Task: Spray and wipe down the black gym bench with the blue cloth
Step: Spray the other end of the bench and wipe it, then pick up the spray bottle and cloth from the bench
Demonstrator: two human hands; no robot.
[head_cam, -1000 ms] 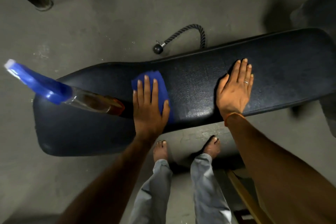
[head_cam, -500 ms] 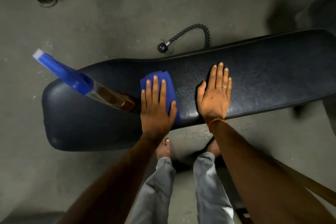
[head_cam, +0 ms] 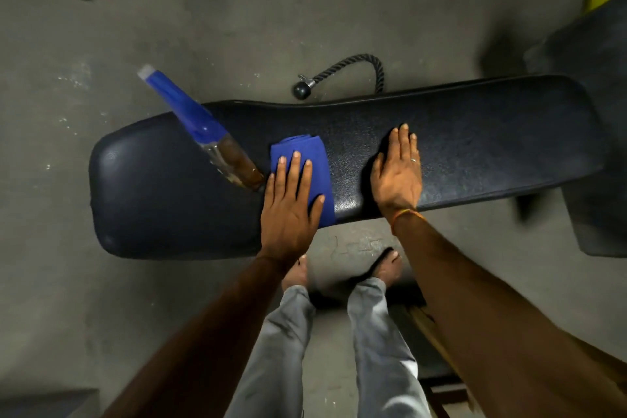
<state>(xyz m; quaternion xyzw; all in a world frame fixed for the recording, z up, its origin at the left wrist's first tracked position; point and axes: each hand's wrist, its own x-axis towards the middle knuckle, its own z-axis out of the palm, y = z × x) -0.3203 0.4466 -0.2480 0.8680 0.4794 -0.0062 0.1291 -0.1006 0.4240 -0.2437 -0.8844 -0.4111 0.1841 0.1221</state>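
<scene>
Bench (head_cam: 475, 146): long axis noted left to right, the right end lying slightly farther.

Bottle (head_cam: 203, 132): set on the bench's left part, its base just beside the left hand (head_cam: 288, 207).

Left hand: laid flat, fingers straight and close, with the cloth (head_cam: 305, 153) pressed beneath.

Right hand (head_cam: 398, 176): laid flat on bare pad just right of the cloth, fingers straight, nothing held.

Cloth: folded, at mid-bench, reaching the near edge.

Judged: a stroke along the axis is hemmed in both ways, by the bottle on the left and the right hand on the right.

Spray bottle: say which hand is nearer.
Left. The left hand presses the cloth just beside the bottle; the right hand lies flat on the bench, farther off.
</scene>
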